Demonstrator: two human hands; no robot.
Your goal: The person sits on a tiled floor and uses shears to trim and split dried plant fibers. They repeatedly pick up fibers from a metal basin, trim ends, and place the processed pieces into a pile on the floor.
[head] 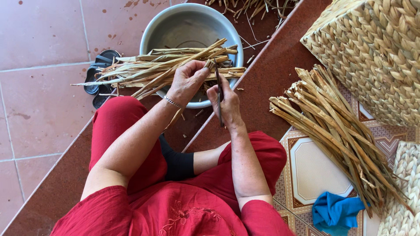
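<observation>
Dry flat reed strip [217, 83] between both hands [205, 89]; round metal basin [151, 32] beneath

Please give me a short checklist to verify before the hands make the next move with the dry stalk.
1. Left hand pinches the dry tan stalk end: ok.
2. Right hand holds the thin dark blade tool: ok.
3. Blade edge direction: cannot tell.
4. Round grey metal basin sits under the hands: ok.
5. Bundle of tan stalks lies beside the right knee: ok.
</observation>
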